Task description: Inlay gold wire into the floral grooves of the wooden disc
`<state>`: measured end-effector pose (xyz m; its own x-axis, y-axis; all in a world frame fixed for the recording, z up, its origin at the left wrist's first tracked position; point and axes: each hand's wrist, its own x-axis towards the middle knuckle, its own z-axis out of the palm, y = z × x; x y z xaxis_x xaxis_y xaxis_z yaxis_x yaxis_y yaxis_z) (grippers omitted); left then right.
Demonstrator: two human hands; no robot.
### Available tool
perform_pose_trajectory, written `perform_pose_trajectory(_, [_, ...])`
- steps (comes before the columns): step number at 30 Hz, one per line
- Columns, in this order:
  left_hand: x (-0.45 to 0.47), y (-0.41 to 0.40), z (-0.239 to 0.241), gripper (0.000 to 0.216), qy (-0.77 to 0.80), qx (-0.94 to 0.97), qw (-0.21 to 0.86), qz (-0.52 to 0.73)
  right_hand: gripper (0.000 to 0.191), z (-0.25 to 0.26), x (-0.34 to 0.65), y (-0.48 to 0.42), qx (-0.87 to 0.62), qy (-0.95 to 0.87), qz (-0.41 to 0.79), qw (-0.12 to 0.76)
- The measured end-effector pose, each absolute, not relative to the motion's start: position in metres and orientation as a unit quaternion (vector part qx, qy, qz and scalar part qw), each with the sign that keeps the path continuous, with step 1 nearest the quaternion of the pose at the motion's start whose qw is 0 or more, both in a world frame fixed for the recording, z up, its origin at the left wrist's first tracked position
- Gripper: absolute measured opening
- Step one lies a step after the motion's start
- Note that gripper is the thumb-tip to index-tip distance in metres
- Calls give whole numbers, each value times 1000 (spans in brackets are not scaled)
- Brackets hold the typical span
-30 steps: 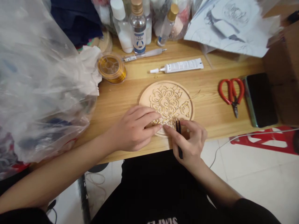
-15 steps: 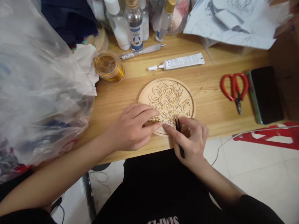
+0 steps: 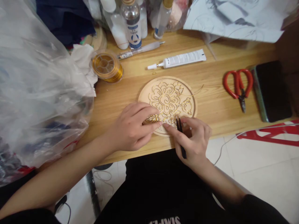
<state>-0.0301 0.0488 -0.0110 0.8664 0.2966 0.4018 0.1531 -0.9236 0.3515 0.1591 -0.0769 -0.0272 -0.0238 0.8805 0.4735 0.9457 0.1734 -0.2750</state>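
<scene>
A round wooden disc (image 3: pixel 149 90) with a gold wire flower pattern lies near the front edge of the wooden table (image 3: pixel 210 102). My left hand (image 3: pixel 133 127) rests on the disc's near left rim, its fingers stretched flat and pressing the wire. My right hand (image 3: pixel 195 140) is closed round black tweezers (image 3: pixel 180 135), whose tips point at the pattern's lower edge, and its forefinger touches the wire beside my left fingertips.
A spool of gold wire (image 3: pixel 107 66), a white glue tube (image 3: pixel 179 59), a pen (image 3: pixel 140 49) and several bottles (image 3: pixel 130 21) stand behind the disc. Red scissors (image 3: pixel 238 85) and a dark phone (image 3: pixel 273 90) lie at the right. A big plastic bag (image 3: pixel 39 84) fills the left.
Both hands keep their place on the disc's lower edge. The camera has tilted slightly, so the table items sit a little higher in view.
</scene>
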Motion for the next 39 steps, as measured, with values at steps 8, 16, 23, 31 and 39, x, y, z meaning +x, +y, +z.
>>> perform_pose_trajectory(8, [-29,51,-10,25,120,950,175,229,34,-27,160,-78,-647,-701,-48,297])
perform_pose_trajectory(16, [-30,49,-10,26,120,951,174,225,32,-26,161,-77,-630,-713,-50,303])
perform_pose_trajectory(23, [-30,48,-10,24,128,953,164,221,35,-22,162,-78,-637,-719,-23,277])
perform_pose_trajectory(31, [-29,50,-9,25,135,945,197,225,40,-18,163,-78,-639,-724,3,258])
perform_pose_trajectory(39, [-30,50,-9,20,151,926,196,283,39,-15,163,-81,-642,-699,-13,314])
